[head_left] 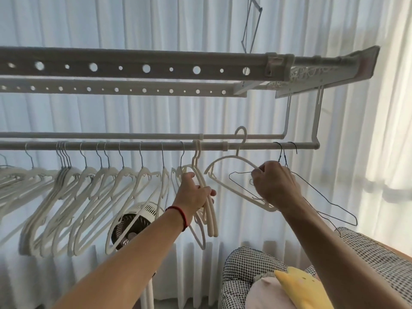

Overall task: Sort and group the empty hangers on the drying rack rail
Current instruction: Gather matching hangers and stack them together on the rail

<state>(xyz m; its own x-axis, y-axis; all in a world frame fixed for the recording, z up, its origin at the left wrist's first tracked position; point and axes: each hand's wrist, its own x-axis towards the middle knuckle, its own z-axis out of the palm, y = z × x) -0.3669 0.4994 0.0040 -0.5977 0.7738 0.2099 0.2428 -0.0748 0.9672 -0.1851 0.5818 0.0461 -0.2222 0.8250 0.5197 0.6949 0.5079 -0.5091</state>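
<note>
Several white hangers [93, 197] with metal hooks hang along the near rail [133, 145] of the drying rack. My left hand [195, 194] grips a pair of thick cream plastic hangers [210, 215] whose hooks sit on the rail. My right hand [275, 185] holds a cream plastic hanger [225, 162] by its arm; its hook is lifted above the rail. Two thin black wire hangers [330, 204] hang from the rail's right end, partly behind my right hand.
A second rail [100, 135] runs behind the first, with perforated upper bars [133, 68] overhead. White curtains [245, 112] fill the background. A round fan [133, 224] stands below the hangers. A houndstooth cushioned seat [245, 264] with a yellow plush [301, 286] sits at lower right.
</note>
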